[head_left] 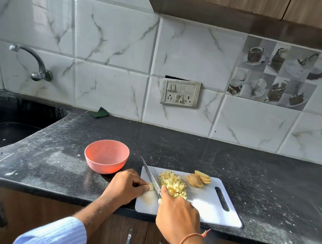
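A white cutting board (212, 206) lies at the counter's front edge. My right hand (177, 214) grips the handle of a knife (150, 175), whose blade points away to the upper left across the board. My left hand (126, 185) pinches a small pale potato piece (151, 186) against the board, right beside the blade. A heap of diced potato (173, 183) sits just right of the blade. Several potato slices (198, 179) lie stacked at the board's far side.
An empty pink bowl (106, 155) stands left of the board on the black granite counter (269, 184). A dark sink (5, 124) and tap (32, 61) are at far left. A green scrub pad (100, 112) lies by the wall; a switch panel (180, 93) is above.
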The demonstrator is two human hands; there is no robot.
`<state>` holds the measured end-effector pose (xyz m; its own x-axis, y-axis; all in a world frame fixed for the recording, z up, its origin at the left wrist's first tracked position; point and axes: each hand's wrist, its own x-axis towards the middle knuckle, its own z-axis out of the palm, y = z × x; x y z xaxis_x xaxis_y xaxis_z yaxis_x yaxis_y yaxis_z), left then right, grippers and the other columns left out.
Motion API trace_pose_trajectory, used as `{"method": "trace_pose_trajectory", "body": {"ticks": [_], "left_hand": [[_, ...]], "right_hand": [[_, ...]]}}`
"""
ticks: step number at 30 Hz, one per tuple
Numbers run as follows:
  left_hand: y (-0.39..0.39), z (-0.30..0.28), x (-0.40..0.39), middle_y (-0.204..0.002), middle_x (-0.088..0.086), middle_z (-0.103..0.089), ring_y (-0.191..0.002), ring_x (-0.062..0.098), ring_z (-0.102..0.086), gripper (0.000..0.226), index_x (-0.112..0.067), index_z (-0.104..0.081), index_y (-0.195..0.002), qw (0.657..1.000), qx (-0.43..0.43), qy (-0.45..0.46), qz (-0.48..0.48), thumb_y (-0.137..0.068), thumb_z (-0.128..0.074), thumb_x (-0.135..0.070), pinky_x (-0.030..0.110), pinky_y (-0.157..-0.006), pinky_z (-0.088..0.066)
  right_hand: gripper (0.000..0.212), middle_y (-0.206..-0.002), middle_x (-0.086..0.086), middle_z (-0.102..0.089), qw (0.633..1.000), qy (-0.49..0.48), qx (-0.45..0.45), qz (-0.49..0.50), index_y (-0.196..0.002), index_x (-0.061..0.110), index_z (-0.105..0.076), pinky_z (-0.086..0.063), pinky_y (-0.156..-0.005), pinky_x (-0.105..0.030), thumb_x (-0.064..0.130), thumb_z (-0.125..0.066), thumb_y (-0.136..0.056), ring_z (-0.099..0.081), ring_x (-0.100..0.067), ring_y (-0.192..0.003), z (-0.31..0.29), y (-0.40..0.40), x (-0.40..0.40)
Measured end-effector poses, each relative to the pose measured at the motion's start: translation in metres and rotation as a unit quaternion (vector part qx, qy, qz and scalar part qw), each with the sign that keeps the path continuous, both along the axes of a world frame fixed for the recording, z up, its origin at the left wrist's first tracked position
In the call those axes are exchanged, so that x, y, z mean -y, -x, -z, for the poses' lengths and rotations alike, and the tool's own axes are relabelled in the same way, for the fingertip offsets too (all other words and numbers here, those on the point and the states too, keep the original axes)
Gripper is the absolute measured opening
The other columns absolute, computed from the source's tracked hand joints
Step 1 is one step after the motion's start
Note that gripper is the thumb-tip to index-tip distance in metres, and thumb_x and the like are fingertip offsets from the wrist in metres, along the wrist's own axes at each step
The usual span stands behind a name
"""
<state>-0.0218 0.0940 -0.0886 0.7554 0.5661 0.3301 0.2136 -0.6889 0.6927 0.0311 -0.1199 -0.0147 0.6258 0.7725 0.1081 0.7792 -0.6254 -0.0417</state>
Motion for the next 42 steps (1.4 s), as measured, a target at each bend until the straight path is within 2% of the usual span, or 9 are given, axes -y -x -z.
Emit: {"method": "trace_pose_trajectory", "body": {"ticks": [4, 7, 12, 17, 22, 26, 30, 35, 42], "left_hand": [[0.0, -0.001, 0.0, -0.089, -0.019, -0.069, -0.084, 0.003, -0.066, 0.012, -0.047, -0.084, -0.093, 1.0, -0.006, -0.007, -0.003, -0.083, -0.088, -0.041, 0.016, -0.07, -0.05], [0.001, -0.001, 0.001, -0.09, -0.02, -0.069, -0.083, 0.002, -0.066, 0.011, -0.047, -0.084, -0.091, 1.0, -0.005, 0.001, -0.007, -0.083, -0.088, -0.041, 0.017, -0.07, -0.052], [0.001, -0.002, 0.002, -0.089, -0.021, -0.07, -0.083, 0.0, -0.066, 0.01, -0.044, -0.084, -0.089, 1.0, -0.006, 0.005, -0.016, -0.08, -0.09, -0.045, 0.018, -0.071, -0.053], [0.0, -0.001, 0.002, -0.09, -0.021, -0.07, -0.08, 0.0, -0.068, 0.015, -0.041, -0.085, -0.089, 1.0, -0.001, -0.002, -0.016, -0.079, -0.09, -0.05, 0.022, -0.071, -0.057], [0.0, -0.001, 0.002, -0.09, -0.022, -0.07, -0.08, -0.001, -0.067, 0.013, -0.038, -0.086, -0.09, 1.0, -0.005, -0.011, -0.022, -0.08, -0.091, -0.045, 0.022, -0.074, -0.057], [0.0, -0.003, 0.003, -0.087, -0.02, -0.07, -0.081, 0.001, -0.067, 0.008, -0.04, -0.085, -0.087, 1.0, -0.001, -0.004, -0.013, -0.081, -0.09, -0.042, 0.023, -0.074, -0.056], [0.002, -0.003, 0.004, -0.084, -0.018, -0.07, -0.081, 0.003, -0.067, 0.007, -0.041, -0.085, -0.083, 1.0, 0.002, 0.003, -0.023, -0.08, -0.09, -0.043, 0.025, -0.072, -0.055], [0.002, -0.004, 0.007, -0.085, -0.016, -0.069, -0.081, 0.004, -0.066, 0.007, -0.045, -0.084, -0.085, 1.0, 0.012, 0.004, -0.025, -0.082, -0.089, -0.041, 0.021, -0.07, -0.052], [0.009, -0.004, 0.016, -0.086, -0.024, -0.064, -0.086, 0.0, -0.06, 0.007, -0.043, -0.084, -0.094, 0.998, 0.01, -0.05, -0.049, -0.087, -0.083, -0.047, 0.014, -0.07, -0.043]], "right_hand": [[0.059, -0.12, -0.01, -0.069, 1.0, 0.013, 0.01, -0.02, -0.164, 0.03, -0.021, -0.053, -0.083, -0.042, 0.026, -0.038, -0.108, -0.066, -0.033, -0.108, 0.0, -0.001, 0.001], [0.058, -0.116, -0.009, -0.07, 1.0, 0.007, 0.012, -0.021, -0.163, 0.029, -0.022, -0.056, -0.08, -0.041, 0.026, -0.038, -0.108, -0.069, -0.03, -0.101, 0.005, 0.001, 0.009], [0.049, -0.103, -0.004, -0.075, 0.999, -0.045, -0.008, 0.021, -0.158, 0.029, -0.037, -0.058, -0.071, -0.033, 0.028, -0.037, -0.109, -0.073, -0.022, -0.092, 0.005, -0.006, 0.008], [0.048, -0.116, 0.002, -0.074, 0.99, -0.121, -0.065, 0.02, -0.157, 0.032, -0.04, -0.052, -0.074, -0.031, 0.04, -0.034, -0.11, -0.07, -0.02, -0.103, -0.002, -0.005, 0.01], [0.046, -0.114, 0.0, -0.074, 0.993, -0.094, -0.067, 0.003, -0.154, 0.029, -0.043, -0.054, -0.077, -0.03, 0.036, -0.036, -0.109, -0.07, -0.02, -0.102, 0.002, 0.002, 0.002], [0.04, -0.113, -0.003, -0.071, 0.995, -0.078, -0.065, 0.008, -0.147, 0.027, -0.047, -0.057, -0.084, -0.038, 0.033, -0.037, -0.109, -0.068, -0.026, -0.103, -0.001, 0.002, -0.013], [0.051, -0.119, -0.008, -0.07, 0.998, -0.046, -0.039, -0.01, -0.159, 0.028, -0.033, -0.055, -0.086, -0.041, 0.03, -0.039, -0.108, -0.068, -0.03, -0.108, 0.001, 0.003, -0.016], [0.056, -0.116, -0.009, -0.071, 0.999, -0.019, 0.009, -0.039, -0.163, 0.029, -0.02, -0.058, -0.078, -0.04, 0.031, -0.036, -0.109, -0.07, -0.029, -0.098, 0.007, 0.002, 0.008], [0.052, -0.126, -0.005, -0.07, 0.999, -0.042, -0.031, 0.001, -0.163, 0.032, -0.029, -0.056, -0.087, -0.037, 0.038, -0.034, -0.111, -0.068, -0.024, -0.112, -0.005, 0.004, 0.009]]}}
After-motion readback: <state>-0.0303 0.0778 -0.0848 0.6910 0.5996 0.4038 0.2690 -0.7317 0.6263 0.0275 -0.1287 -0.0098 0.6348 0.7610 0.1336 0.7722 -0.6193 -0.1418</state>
